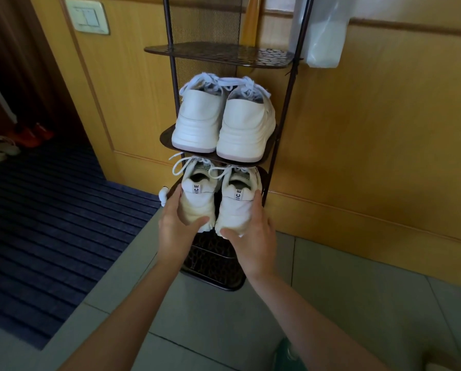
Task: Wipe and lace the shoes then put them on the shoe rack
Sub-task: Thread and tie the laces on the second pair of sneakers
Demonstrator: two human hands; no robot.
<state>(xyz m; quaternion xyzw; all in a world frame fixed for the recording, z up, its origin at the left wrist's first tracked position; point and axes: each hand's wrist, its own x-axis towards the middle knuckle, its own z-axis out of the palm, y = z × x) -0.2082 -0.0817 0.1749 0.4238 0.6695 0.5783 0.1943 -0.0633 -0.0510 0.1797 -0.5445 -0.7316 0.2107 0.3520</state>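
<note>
L hand (178, 226) clamped round heel of left shoe (197, 202); R hand (253, 234) likewise on right shoe (237, 207). Each shoe lies straight ahead of its own grip, neither hand nearer. Long axes parallel, front-to-back: heels twd person, toes pointing into shoe rack (210, 53), under shelf (167, 136) w/ other white pair (221, 121). Laces in. Whether soles are seated on tier: cannot tell.
</note>
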